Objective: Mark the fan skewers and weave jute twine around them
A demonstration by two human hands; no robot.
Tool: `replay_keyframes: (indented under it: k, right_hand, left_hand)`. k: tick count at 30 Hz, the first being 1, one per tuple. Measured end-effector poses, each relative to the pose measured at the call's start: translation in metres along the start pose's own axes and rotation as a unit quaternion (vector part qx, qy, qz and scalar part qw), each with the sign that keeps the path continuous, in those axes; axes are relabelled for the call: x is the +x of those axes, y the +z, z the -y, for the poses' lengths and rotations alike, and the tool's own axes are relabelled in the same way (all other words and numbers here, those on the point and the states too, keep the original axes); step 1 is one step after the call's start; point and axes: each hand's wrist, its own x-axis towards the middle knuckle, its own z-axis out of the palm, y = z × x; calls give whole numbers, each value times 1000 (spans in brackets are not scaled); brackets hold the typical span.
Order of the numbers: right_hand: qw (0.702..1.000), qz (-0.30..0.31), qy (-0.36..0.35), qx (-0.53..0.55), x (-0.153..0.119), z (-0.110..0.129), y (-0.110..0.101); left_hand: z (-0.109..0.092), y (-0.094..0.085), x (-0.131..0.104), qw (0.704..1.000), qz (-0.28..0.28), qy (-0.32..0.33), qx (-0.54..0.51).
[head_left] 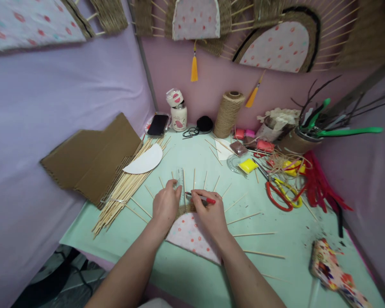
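My left hand (167, 202) is closed on a clear ruler (180, 179), holding it along one of the thin wooden sticks (194, 177). In my right hand (210, 209) is a red pen (208, 199), its tip pointing left at a stick beside the ruler. Below both hands lies a half-round piece covered in white fabric with red dots (192, 239). A twine-wrapped band (188, 208) borders its curved edge. Several sticks fan out from that edge across the table. My right wrist hides part of the piece.
At left, a stick bundle (118, 199) lies under a white paper half-circle (144, 160), near cardboard (93, 158). A phone (158, 125), white jar (179, 118) and twine spool (229, 114) are behind. Red scissors (277, 196) lie right; a glue gun (332, 267) is front right.
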Motion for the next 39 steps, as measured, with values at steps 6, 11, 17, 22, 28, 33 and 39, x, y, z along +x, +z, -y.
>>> replay_keyframes:
  k: [6,11,17,22,28,33,39]
  right_hand:
    - [1000,-3,4,0,0,-2,1]
    - [1000,-2,2,3,0,-1,1]
    - [1000,-3,-1,3,0,-1,2]
    - [1000,-4,5,-3,0,-1,1]
    - [1000,-1,-1,1,-1,1,1]
    - [1000,-2,3,-3,0,-1,1]
    - [1000,-2,-4,2,0,-2,1]
  left_hand:
    - [1,1,0,1000,-3,3,-6]
    - [1,0,0,1000,2,2,-8]
    - [0,0,0,1000,-1,3,-9]
    - [0,1,0,1000,-1,2,-8]
    - [1,1,1,1000,5,1,-6]
    - [1,2,1,1000,-2,7,-4]
    - [2,2,0,1000,-5,10,-8]
